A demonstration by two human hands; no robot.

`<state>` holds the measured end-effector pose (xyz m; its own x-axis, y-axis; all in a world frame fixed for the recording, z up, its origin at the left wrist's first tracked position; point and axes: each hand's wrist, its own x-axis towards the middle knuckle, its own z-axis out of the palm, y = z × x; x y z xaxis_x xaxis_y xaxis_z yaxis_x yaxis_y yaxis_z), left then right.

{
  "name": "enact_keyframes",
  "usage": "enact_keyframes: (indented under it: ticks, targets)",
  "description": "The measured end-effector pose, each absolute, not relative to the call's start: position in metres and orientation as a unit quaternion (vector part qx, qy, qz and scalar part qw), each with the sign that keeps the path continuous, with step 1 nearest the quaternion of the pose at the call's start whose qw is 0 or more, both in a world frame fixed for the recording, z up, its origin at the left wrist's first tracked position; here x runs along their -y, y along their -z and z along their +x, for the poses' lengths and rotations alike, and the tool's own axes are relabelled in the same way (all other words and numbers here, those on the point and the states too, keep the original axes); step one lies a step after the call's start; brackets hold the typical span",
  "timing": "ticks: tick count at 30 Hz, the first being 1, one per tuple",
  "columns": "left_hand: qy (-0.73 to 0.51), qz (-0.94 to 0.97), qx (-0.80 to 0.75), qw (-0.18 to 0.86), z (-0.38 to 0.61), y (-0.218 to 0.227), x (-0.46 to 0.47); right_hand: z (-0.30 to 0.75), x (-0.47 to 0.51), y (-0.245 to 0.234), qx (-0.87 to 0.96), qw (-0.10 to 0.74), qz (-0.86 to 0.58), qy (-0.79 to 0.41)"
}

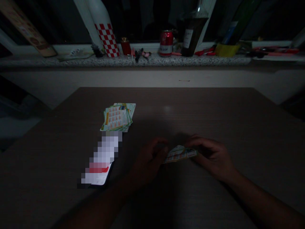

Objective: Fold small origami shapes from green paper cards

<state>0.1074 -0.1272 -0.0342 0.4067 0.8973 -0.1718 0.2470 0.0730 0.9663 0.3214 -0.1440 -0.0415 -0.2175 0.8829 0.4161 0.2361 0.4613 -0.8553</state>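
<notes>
Between my two hands is a printed card (179, 154), white with rows of orange and blue print; it seems bent or lies over another, though the dim light leaves the number unclear. My left hand (152, 156) pinches its left edge, thumb on top. At the opposite edge, my right hand (212, 156) grips with thumb below and fingers curled above. To the left, a loose stack of similar cards (116, 117) with green borders lies fanned on the table. Just in front of the stack is a lit phone (105, 176), its screen mostly blurred out.
The wooden table (214, 108) meets a wall below a granite windowsill (147, 60). Along the sill stand a red-and-white checkered bottle (108, 38), a red can (166, 43), a dark bottle (190, 36) and a yellow container (226, 50), among small items.
</notes>
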Motion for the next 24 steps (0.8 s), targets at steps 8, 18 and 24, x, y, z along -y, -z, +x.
enact_keyframes:
  ticks: [8,18,24]
  targets:
    - [-0.228,0.718,-0.409,0.515,0.1072,0.0328,0.1289,0.3205,0.1454,0.0419,0.694,0.478,-0.423,-0.334]
    - [-0.255,0.756,-0.406,0.445,0.1062,0.0371,0.1257,0.3195,0.1445,0.0412,0.701,0.431,-0.439,-0.361]
    - [-0.272,0.785,-0.391,0.396,0.1056,0.0388,0.1253,0.3175,0.1398,0.0408,0.738,0.387,-0.422,-0.357]
